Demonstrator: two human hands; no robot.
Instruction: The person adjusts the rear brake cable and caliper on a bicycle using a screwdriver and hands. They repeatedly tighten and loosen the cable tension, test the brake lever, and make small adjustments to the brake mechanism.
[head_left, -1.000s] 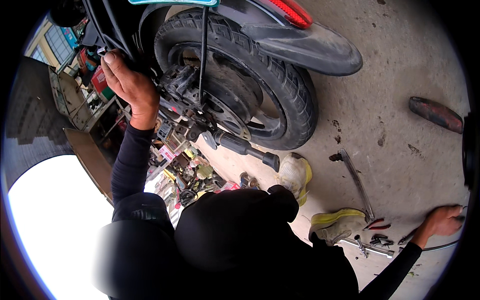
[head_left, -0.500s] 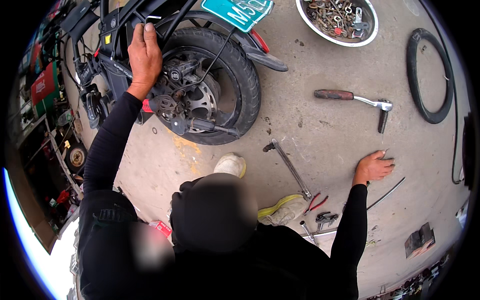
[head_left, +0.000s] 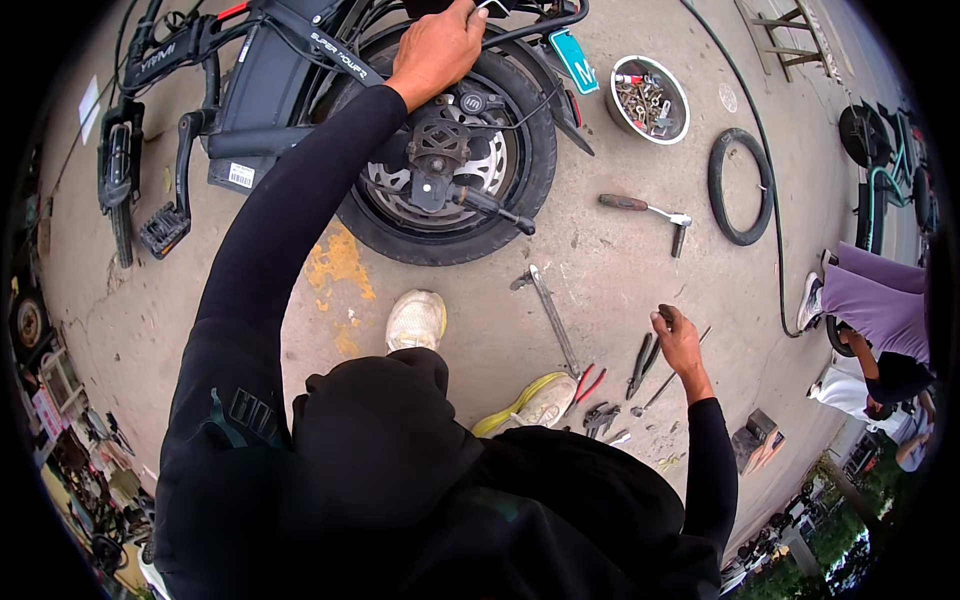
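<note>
The rear wheel [head_left: 450,165] of the electric bike [head_left: 270,80] stands at the top of the view on the concrete floor [head_left: 620,280], its hub facing the camera; a short axle bolt [head_left: 495,207] juts from the hub down and to the right. The left hand [head_left: 437,45] rests on the top of the tyre by the rear frame, fingers curled over the rim, the black-sleeved arm stretched straight up from the shoulder; whether it grips anything there I cannot tell. The right hand [head_left: 678,340] reaches low to the right with the elbow bent, fingers closed around a small dark tool whose kind I cannot tell, just beside the pliers [head_left: 641,365] lying on the floor; a long metal bar [head_left: 553,318] lies between wheel and shoes, running from upper left to lower right; a hammer [head_left: 650,212] lies crosswise near a bowl of small parts [head_left: 649,98]; a loose tyre [head_left: 741,186] lies further right.
</note>
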